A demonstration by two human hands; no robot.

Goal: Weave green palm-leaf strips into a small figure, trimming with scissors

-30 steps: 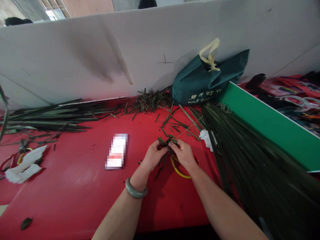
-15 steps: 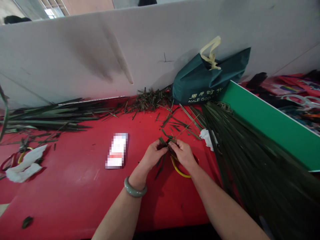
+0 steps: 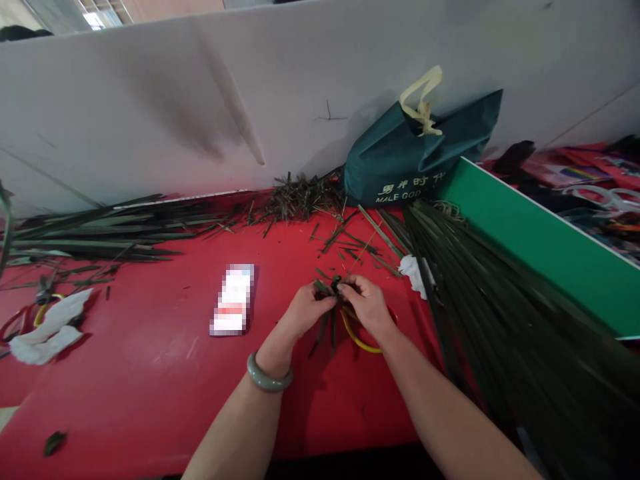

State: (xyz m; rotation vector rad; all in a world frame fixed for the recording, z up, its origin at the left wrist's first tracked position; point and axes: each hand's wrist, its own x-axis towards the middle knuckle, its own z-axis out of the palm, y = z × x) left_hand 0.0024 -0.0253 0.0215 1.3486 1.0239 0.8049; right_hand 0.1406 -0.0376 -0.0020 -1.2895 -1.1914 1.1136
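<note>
Between my two hands is a small bundle of folded dark green leaf strips [image 3: 336, 285], with loose strip ends hanging toward me. My left hand [image 3: 306, 309], below a jade-coloured bangle [image 3: 269, 373], pinches its left side. The fingers of my right hand [image 3: 369, 305] are closed on its right side. A thin straw-coloured strand [image 3: 364, 251] slants up and away from the right fingertips. Partly under my right hand lie scissors with yellow-and-red handles [image 3: 357, 339]; their blades are hidden. How the strips are folded is too small to make out.
A phone [image 3: 233, 300] lies left on the red table [image 3: 165, 400]. Long leaves [image 3: 480, 300] cover the right side beside a green box [image 3: 540, 247]. Behind are leaf scraps [image 3: 300, 200], a dark green bag [image 3: 400, 167] and more leaves [image 3: 100, 230]. Scissors [image 3: 43, 300] and tissue [image 3: 50, 333] sit far left.
My fingers have shifted slightly around the leaf bundle, and its strips have turned, with the lower ends hanging more apart. The thin strand has swung a little to the left.
</note>
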